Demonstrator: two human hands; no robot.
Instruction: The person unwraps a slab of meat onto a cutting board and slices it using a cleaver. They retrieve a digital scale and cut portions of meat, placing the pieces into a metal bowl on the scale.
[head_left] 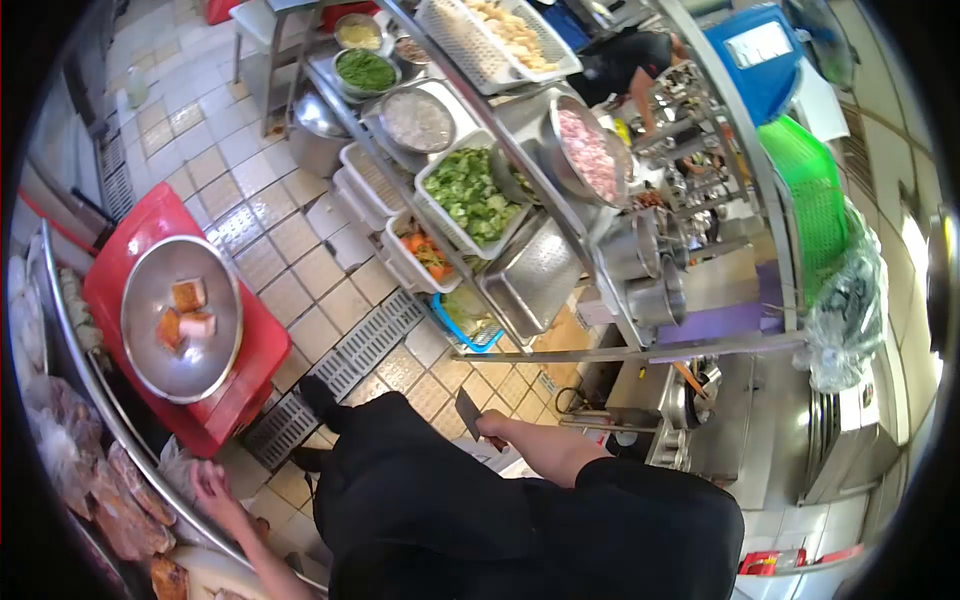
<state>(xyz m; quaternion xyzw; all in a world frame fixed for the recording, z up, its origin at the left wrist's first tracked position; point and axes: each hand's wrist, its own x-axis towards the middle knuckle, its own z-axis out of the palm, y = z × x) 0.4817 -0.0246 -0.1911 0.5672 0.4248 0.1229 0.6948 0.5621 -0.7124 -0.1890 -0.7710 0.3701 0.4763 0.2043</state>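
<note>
My right hand (492, 426) is closed around the handle of a cleaver (467, 411), whose dark blade points up and left over the floor. At the lower left, my left hand (210, 482) is held out with its fingers apart, near the metal counter edge and a crumpled plastic bag (178, 466). Above that hand, a steel bowl (150, 345) rests on a red plastic surface (255, 340), with several browned meat pieces (188, 294) in it. More large meat pieces (125, 510) lie on the counter at the lower left.
A metal rack (600, 354) holds trays of green vegetables (472, 195), a bowl of pink meat (587, 150) and steel pans (530, 275). A floor drain grate (365, 345) crosses the tiles. Green baskets (815, 200) stand at the right.
</note>
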